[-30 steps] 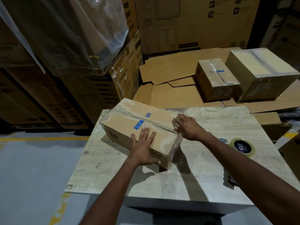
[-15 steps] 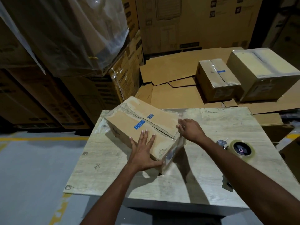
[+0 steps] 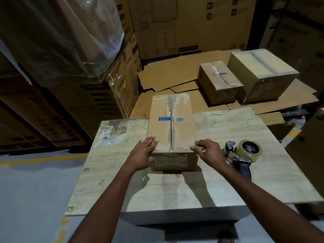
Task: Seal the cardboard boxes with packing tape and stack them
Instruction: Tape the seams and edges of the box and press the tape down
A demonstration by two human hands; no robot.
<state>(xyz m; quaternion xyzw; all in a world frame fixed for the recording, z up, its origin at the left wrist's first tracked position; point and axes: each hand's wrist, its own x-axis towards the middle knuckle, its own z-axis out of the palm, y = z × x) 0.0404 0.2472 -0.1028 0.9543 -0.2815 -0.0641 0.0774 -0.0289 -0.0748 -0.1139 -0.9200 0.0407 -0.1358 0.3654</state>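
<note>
— Where is the box?

— The box (image 3: pixel 171 127) lies lengthwise on the table (image 3: pixel 219 181), near end toward the person, far end about at the table's far edge. Bare tabletop spreads to its left and in front.

— And the hands?

— The left hand (image 3: pixel 142 153) presses flat, fingers straight, on the near left corner. The right hand (image 3: pixel 210 151), fingers half curled, touches the near right corner with its fingertips; whether it pinches anything, I cannot tell. A tape dispenser (image 3: pixel 245 153) lies just beside it.

— Any writing?

— Two blue labels (image 3: pixel 164 118) flank the top seam (image 3: pixel 171 109), print too small to read. Beyond the table, two taped boxes (image 3: pixel 219 83) stand on flattened cardboard (image 3: pixel 175 74).
</note>
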